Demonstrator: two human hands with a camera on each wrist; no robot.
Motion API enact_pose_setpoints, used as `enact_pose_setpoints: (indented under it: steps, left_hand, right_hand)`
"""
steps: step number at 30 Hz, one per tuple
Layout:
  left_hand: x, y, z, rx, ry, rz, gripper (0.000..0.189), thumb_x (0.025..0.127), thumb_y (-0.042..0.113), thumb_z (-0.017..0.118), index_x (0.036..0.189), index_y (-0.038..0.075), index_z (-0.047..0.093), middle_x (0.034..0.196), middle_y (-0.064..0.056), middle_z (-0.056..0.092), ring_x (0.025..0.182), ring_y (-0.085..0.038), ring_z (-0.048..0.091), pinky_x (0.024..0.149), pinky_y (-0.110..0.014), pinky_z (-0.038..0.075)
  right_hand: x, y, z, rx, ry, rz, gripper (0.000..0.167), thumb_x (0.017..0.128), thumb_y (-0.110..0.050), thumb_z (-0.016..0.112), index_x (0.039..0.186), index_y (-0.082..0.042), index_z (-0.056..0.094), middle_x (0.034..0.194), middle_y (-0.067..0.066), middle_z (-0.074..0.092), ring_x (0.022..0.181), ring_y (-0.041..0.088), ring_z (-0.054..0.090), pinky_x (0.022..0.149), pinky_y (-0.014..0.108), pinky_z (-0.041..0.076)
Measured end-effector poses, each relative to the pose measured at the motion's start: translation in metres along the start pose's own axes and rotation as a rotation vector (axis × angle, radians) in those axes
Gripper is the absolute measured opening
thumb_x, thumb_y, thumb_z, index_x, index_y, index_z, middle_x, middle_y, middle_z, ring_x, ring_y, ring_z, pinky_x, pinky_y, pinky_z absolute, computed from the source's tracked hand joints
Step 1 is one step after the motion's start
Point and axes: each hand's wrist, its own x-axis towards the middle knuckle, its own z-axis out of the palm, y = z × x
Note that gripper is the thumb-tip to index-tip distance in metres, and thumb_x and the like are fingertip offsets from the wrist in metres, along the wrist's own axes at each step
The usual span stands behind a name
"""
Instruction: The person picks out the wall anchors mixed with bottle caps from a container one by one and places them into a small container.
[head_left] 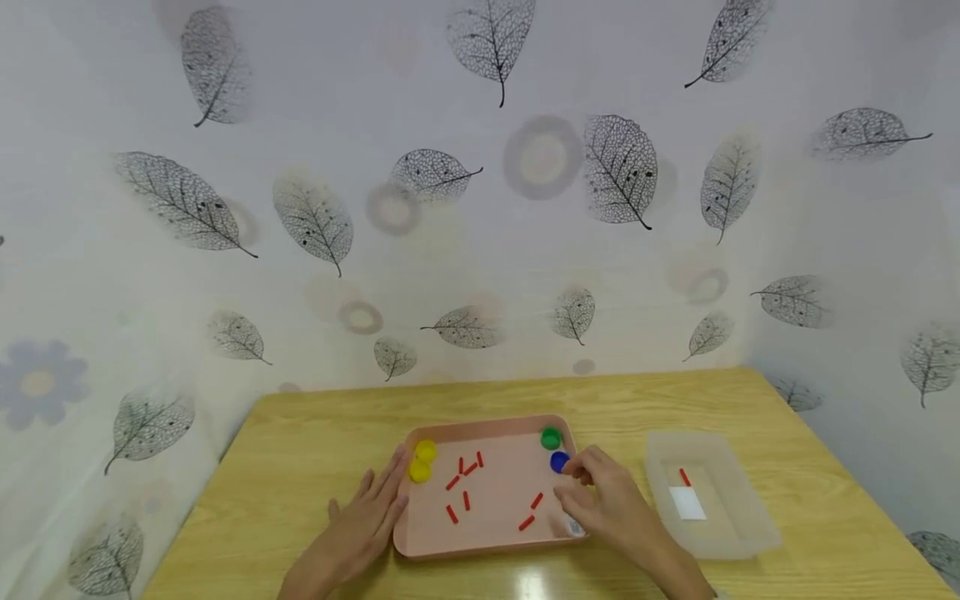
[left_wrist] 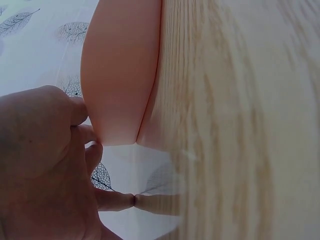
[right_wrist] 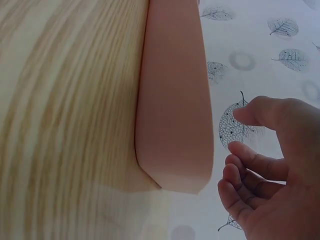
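A shallow pink tray [head_left: 502, 533] lies on the wooden table. My left hand [head_left: 358, 527] rests against its left rim, fingers fairly straight; the left wrist view shows its fingertips touching the tray wall [left_wrist: 122, 75]. Over the tray's right side hovers my right hand [head_left: 618, 504], fingers bent loosely. In the right wrist view a gap shows between thumb and forefinger, with nothing held. Just beyond those fingertips sits a round blue cap-like piece [head_left: 559, 462], below a green one [head_left: 551, 438]. Yellow round pieces [head_left: 422, 472] stand at the tray's upper left. Several short red sticks [head_left: 452, 514] lie scattered on the tray.
Right of the tray stands a translucent plastic box [head_left: 738, 508] holding one red stick [head_left: 685, 477] and a white rectangular piece [head_left: 687, 503]. Behind the wooden table [head_left: 322, 425] hangs a leaf-patterned sheet [head_left: 480, 250].
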Motion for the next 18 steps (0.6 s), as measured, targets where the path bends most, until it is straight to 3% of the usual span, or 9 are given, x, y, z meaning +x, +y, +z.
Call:
enact_pose_setpoints:
  steps: [18]
  left_hand:
    - [0.003,-0.003,0.005,0.017,0.015,0.008,0.058,0.113,0.045,0.027,0.167,0.031,0.010,0.171,0.009,0.007,0.148,-0.053,0.024,0.093,-0.093,0.009]
  right_hand:
    - [0.004,-0.001,0.036,-0.014,-0.063,-0.023,0.022,0.081,-0.006,0.083,0.091,-0.004,0.064,0.089,0.000,0.058,0.075,0.014,0.058,0.065,0.023,0.052]
